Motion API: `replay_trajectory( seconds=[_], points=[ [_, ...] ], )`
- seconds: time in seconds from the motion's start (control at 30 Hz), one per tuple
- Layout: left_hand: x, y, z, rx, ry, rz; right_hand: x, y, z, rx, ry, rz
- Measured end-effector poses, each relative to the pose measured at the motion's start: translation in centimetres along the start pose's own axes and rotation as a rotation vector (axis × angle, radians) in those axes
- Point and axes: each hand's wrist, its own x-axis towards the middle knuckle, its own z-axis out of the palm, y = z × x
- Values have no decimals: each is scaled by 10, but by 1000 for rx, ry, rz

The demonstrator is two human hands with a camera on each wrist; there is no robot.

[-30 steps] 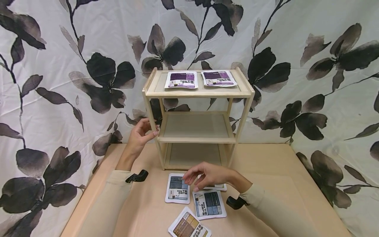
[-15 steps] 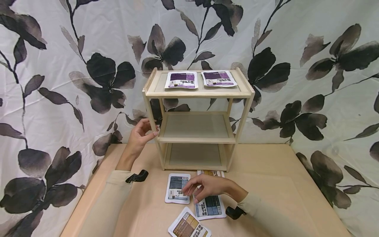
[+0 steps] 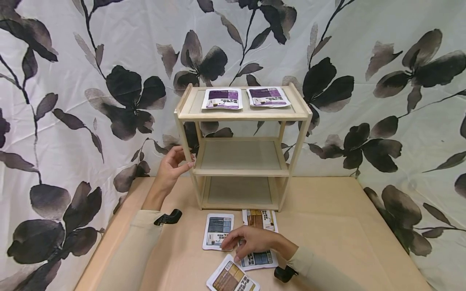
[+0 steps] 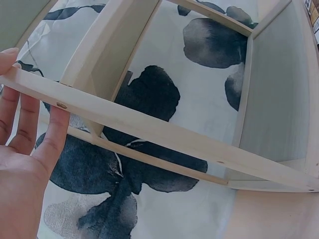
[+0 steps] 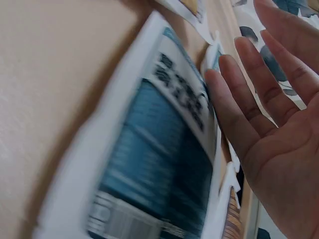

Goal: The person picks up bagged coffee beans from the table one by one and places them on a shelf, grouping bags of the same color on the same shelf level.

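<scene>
On the left of a three-tier wooden shelf rack (image 3: 243,157), my left hand (image 3: 170,167) grips the front post; the left wrist view has the thumb on one side of the post (image 4: 149,128) and fingers on the other. My right hand (image 3: 256,239) hovers over flat pouches on the table, its loosely bent fingers holding nothing. Beneath it lies a blue pouch (image 3: 259,259), partly covered by the hand and large in the right wrist view (image 5: 154,139). Another blue pouch (image 3: 217,227) is by its fingertips. One brown-and-yellow pouch (image 3: 231,277) lies nearer, another (image 3: 260,219) against the rack's foot.
Two purple pouches (image 3: 223,99) lie side by side on the rack's top tier. Its lower two tiers show bare panels. The wooden table (image 3: 327,226) runs back to a floral curtain (image 3: 393,121) behind the rack.
My right hand has come down toward the near pouches and slightly left, uncovering the brown-and-yellow pouch by the rack. My left hand stays on the post.
</scene>
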Motion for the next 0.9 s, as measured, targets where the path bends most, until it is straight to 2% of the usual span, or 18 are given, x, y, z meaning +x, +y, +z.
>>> replay_trajectory(
  seconds=[0.2,0.3,0.5,0.73,0.9],
  points=[
    [0,0,0,2,7,-2,3,4,9,28,-4,18],
    [1,-1,-1,9,9,-3,4,4,12,-2,6,29],
    [1,-1,0,19,9,-10,3,3,19,-132,34,26],
    [2,-2,0,10,6,-4,3,8,23,-371,30,-26],
    [0,-1,0,13,4,-11,3,6,23,-431,8,-43]
  ],
)
